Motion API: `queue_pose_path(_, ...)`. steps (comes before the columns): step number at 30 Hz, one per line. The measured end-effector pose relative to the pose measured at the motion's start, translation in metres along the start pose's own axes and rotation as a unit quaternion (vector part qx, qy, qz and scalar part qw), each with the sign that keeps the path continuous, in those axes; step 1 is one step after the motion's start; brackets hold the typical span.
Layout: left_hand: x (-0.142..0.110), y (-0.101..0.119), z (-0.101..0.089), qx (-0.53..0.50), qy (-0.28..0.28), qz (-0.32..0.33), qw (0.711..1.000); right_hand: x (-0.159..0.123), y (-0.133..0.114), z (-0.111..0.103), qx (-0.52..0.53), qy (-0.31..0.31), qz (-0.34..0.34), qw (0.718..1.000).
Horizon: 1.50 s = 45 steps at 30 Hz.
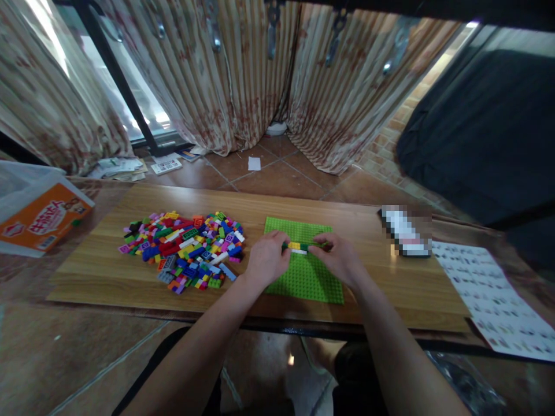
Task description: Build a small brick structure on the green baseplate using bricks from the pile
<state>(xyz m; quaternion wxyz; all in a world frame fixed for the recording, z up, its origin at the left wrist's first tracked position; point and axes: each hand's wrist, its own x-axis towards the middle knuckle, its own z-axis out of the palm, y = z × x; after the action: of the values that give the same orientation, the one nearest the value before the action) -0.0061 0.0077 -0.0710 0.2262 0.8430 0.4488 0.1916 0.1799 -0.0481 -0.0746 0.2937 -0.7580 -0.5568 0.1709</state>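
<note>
A light green studded baseplate [303, 283] lies on the wooden board. Above its middle is a short row of joined toy bricks [298, 247], with yellow, green and white parts. My left hand [269, 255] closes its fingers on the left end of the row, by a dark green piece. At the right end, my right hand [337, 255] pinches the row between thumb and fingers. Fingers partly hide both ends, and I cannot tell whether the row is pressed onto the studs. Left of my left hand spreads a heap of mixed loose bricks [186, 248].
The wooden board [390, 300] spans the low table. A clear tub with an orange label [43, 216] stands at the far left. Toward the right lie a dark-edged, phone-like object [403, 231], partly pixelated, and a printed sheet [498, 300]. Curtains [229, 75] hang behind.
</note>
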Motion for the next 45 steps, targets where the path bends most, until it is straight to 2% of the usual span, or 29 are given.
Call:
queue_pose_path(3, 0.0, 0.0, 0.001, 0.004, 0.007, -0.002, 1.0, 0.0, 0.0, 0.005, -0.004, -0.019, 0.0, 1.0)
queue_pose_path(8, 0.0, 0.0, 0.005, 0.007, 0.015, 0.001, 1.0, 0.0, -0.002, 0.009, -0.024, -0.016, -0.012, 1.0)
queue_pose_path(29, 0.004, 0.001, 0.008, -0.042, 0.03, -0.039, 0.998, 0.0, -0.004, 0.01, -0.038, -0.014, -0.023, 0.999)
queue_pose_path(35, 0.006, 0.006, 0.01, -0.052, 0.036, -0.077, 0.995, 0.0, -0.005, 0.011, -0.048, -0.01, -0.021, 0.999)
queue_pose_path(41, 0.01, 0.014, 0.006, -0.046, 0.013, -0.127, 0.991, 0.0, -0.006, 0.012, -0.054, -0.014, -0.01, 0.998)
queue_pose_path(45, 0.011, 0.014, 0.006, -0.043, 0.009, -0.123, 0.991, 0.001, -0.007, 0.013, -0.057, -0.009, -0.017, 0.998)
